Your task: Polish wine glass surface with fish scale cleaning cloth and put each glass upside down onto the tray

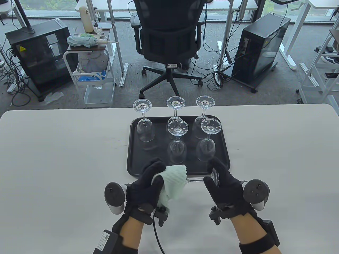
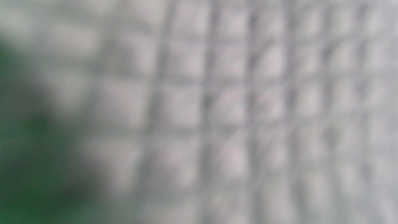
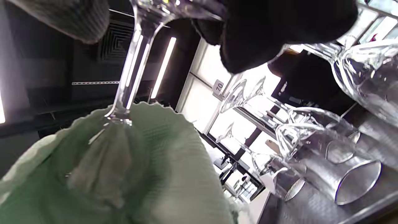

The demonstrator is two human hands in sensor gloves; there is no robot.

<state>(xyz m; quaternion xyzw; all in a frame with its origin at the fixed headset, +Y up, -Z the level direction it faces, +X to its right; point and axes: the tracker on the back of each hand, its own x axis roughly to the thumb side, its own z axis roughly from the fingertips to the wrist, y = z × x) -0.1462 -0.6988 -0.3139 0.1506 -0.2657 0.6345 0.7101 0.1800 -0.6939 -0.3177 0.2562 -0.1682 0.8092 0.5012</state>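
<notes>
Close to the person, above the near edge of the bench (image 1: 53,158), a glass (image 1: 196,180) lies on its side in the air between two hands. That way one hand can keep it steady while the other rubs it. The left hand (image 1: 148,185) is curled round the cloth (image 1: 173,182), and the cloth is wrapped over the bowl of the glass, so the bowl is hidden. The right hand (image 1: 222,185) pinches the round foot of the glass, which keeps the thin stem free and safe from bending. I think the rubbing is going on now. The cloth is pale green, soft, and has a tiny bumpy weave; the left wrist view shows only that weave, very blurry. The stem is clear and shiny. Just past the hands sits the black tray (image 1: 132,148). Five glasses (image 1: 145,129) stand on it upside down, feet up, so they can stay clean inside. A bare spot at the tray's near left looks right for this glass.
</notes>
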